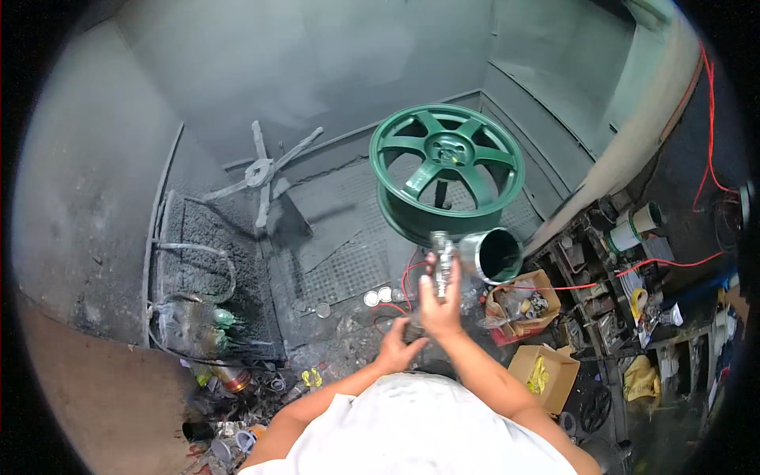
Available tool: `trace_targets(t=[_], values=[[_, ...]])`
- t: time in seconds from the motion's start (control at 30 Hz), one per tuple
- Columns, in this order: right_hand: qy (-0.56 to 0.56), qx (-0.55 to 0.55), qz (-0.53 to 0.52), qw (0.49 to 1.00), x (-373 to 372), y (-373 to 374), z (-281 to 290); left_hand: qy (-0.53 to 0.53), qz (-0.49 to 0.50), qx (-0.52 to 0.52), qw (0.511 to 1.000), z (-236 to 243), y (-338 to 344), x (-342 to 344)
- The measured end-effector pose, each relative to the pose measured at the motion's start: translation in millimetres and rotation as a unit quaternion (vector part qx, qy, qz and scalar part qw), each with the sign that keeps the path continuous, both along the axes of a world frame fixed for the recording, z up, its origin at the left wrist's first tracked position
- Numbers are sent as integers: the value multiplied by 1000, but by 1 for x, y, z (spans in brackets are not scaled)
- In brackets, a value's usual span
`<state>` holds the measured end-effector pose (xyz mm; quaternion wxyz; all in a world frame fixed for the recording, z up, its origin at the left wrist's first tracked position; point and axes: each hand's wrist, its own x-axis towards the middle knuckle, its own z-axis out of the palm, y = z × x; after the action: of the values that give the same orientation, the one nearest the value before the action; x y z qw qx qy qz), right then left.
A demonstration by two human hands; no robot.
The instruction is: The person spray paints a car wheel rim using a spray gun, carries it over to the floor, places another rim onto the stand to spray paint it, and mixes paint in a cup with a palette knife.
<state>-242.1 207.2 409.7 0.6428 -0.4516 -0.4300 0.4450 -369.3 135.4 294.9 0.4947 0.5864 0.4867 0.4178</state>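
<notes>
My right hand point(445, 307) is closed around a metallic spray gun point(442, 257), raised in front of my chest. On the gun's right side sits a silver cup point(476, 255), its open mouth showing a dark interior. Lower and to the left, my left hand point(400, 348) is close to the gun's lower end; its fingers are blurred, and I cannot tell whether they grip anything. Just beyond the gun, a green six-spoke wheel rim point(423, 178) is held up on a stand, face up and tilted toward me. Its spokes and barrel look glossy.
A grey-coated cross-shaped stand point(259, 172) is at the left. Cardboard boxes point(546, 368) and a cluttered shelf point(602, 317) line the right, crossed by a red hose point(665, 260). Round lids point(371, 298) lie on the floor. Cans and scraps point(233, 431) pile up at lower left.
</notes>
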Motion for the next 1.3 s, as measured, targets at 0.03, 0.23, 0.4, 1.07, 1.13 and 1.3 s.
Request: trace_targets(t=[0.03, 0.23, 0.4, 1.07, 1.13, 1.3], values=[[10, 0, -27, 1000, 23, 0, -2, 46, -97, 0, 994, 10, 6, 16], [-43, -130, -83, 987, 166, -21, 24, 55, -558, -153, 814, 56, 8, 60], [-58, -136, -21, 989, 201, -65, 26, -38, -598, -276, 752, 62, 3, 33], [-73, -56, -32, 995, 177, 34, 138, 156, -590, -42, 791, 137, 229, 33], [-108, -58, -138, 983, 195, 50, 132, 130, -705, -72, 694, 103, 207, 34], [-107, -94, -276, 951, 222, 50, 99, -103, -650, -325, 679, 60, 209, 11]])
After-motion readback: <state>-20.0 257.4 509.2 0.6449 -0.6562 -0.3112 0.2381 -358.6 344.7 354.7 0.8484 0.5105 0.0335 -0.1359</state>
